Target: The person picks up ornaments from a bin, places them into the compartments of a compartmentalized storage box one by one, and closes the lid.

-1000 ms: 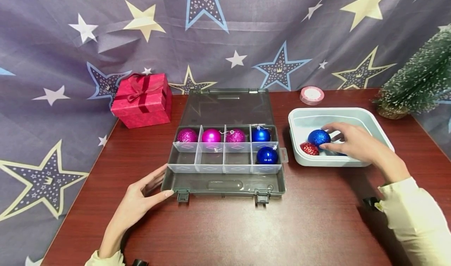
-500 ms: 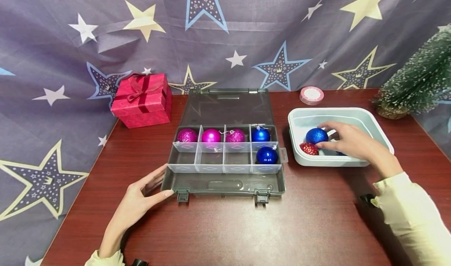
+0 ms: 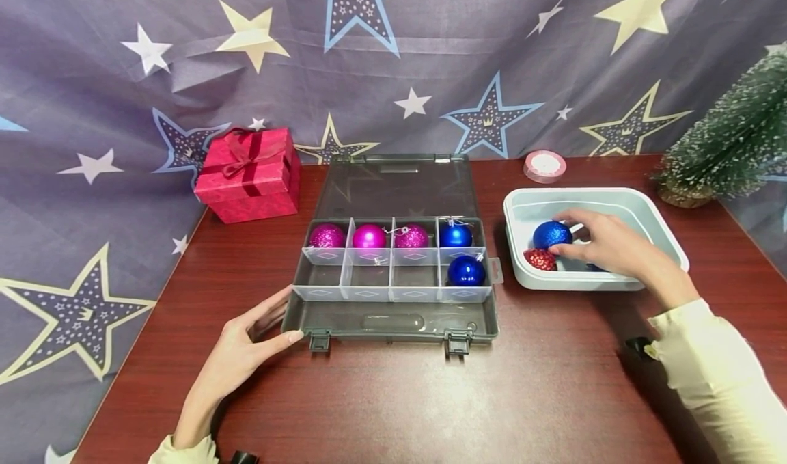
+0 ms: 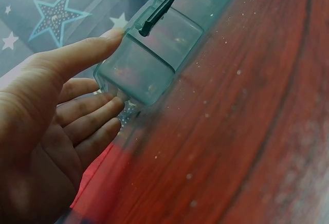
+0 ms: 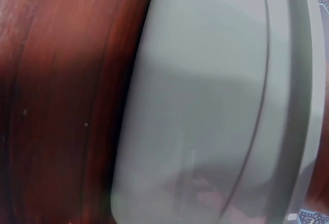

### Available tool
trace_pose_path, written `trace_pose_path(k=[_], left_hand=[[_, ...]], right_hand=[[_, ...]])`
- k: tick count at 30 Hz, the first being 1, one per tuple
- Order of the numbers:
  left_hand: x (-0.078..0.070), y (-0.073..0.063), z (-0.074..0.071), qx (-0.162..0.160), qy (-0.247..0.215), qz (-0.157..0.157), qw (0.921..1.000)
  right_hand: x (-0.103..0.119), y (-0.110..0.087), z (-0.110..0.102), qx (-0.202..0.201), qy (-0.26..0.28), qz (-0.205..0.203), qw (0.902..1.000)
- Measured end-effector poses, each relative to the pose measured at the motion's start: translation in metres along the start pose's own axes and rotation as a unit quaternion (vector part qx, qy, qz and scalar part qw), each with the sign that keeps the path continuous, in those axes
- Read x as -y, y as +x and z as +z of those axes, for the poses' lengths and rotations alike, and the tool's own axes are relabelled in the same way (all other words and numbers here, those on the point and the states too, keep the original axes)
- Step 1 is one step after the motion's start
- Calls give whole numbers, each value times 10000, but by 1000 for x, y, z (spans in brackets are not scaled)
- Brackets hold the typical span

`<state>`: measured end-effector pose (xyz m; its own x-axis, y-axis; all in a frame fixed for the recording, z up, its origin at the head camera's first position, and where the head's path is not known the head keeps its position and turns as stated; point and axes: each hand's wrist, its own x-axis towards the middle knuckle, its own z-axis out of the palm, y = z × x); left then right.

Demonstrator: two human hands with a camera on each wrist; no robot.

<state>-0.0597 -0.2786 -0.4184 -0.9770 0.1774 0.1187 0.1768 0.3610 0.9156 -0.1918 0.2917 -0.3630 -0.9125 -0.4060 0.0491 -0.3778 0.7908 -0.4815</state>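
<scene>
In the head view, my right hand (image 3: 605, 242) reaches into a pale plastic tub (image 3: 667, 235) and holds a blue glitter bauble (image 3: 551, 234) between thumb and fingers. Against that bauble lies a red patterned bauble (image 3: 541, 260); a dark blue piece is mostly hidden beneath the hand. My left hand (image 3: 236, 355) touches the front left corner of a clear grey divided box (image 3: 393, 322), its fingers fairly straight in the left wrist view. Three pink baubles (image 3: 369, 236) and a blue bauble (image 3: 455, 234) fill the back row. A shiny blue bauble (image 3: 466, 270) sits front right.
The box's lid (image 3: 396, 187) lies back, away from me. A red gift box (image 3: 249, 177) stands at the back left. Behind the tub are a pink tape roll (image 3: 544, 166) and a small frosted tree (image 3: 725, 136). A star-patterned cloth (image 3: 412, 54) hangs behind the table.
The right hand has moved slightly left and away from me inside the tub, and the blue glitter bauble has shifted with it. My left hand and the divided box stay put.
</scene>
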Motion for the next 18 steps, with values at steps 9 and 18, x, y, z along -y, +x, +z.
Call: trace_pose_path(k=[9, 18], left_hand=[[0, 0, 0, 1, 52, -14, 10000], [-1, 0, 0, 11, 75, -21, 10000]], right_hand=[[4, -5, -5, -390, 361, -119, 9985], [17, -5, -12, -641, 306, 87, 9974]])
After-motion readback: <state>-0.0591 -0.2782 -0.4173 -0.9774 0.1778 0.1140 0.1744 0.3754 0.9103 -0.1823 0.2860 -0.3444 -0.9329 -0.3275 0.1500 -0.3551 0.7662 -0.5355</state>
